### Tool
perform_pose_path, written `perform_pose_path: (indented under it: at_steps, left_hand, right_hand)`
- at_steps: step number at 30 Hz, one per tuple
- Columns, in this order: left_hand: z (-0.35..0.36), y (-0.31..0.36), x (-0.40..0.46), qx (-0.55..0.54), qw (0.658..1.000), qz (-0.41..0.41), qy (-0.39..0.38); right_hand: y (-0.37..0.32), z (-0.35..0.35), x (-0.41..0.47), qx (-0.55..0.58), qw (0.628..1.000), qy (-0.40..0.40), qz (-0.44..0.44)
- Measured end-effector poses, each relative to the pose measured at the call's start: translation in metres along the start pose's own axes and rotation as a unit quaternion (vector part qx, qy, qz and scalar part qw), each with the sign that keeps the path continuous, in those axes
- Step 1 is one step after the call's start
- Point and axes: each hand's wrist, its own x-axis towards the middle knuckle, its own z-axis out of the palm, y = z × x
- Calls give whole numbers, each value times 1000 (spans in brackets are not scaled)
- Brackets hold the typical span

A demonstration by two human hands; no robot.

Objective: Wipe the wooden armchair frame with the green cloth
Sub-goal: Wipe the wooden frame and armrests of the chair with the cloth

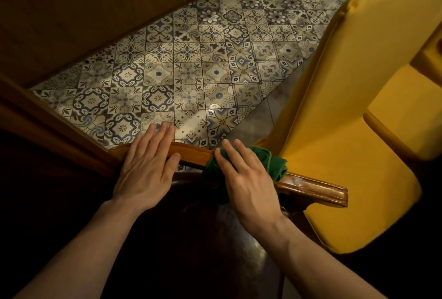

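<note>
The armchair's polished wooden armrest (313, 187) runs from centre left to lower right, ending in a squared tip beside the yellow seat cushion (346, 167). A bunched green cloth (275, 163) lies on the armrest's middle. My right hand (246, 179) presses flat on the cloth, fingers extended and pointing up-left. My left hand (146, 167) rests flat on the armrest just left of the cloth, fingers spread, holding nothing. The frame below the armrest is lost in shadow.
A patterned tile floor (191, 71) spreads beyond the armrest. A dark wooden panel (71, 11) fills the upper left, with a wooden edge (47, 116) running along the left. The yellow chair back (382, 47) rises at right.
</note>
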Motion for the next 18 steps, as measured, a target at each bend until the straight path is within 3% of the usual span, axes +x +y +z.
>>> perform_pose_path:
  at_steps: [12,18]
  left_hand:
    - [-1,1,2,-7,1000,-5,-8]
    - [-5,0,2,-30,999,-5,-23]
  right_hand:
    - [-42,4,47,14,998,-31,-50]
    - [-58,5,59,68,997,-15,-29]
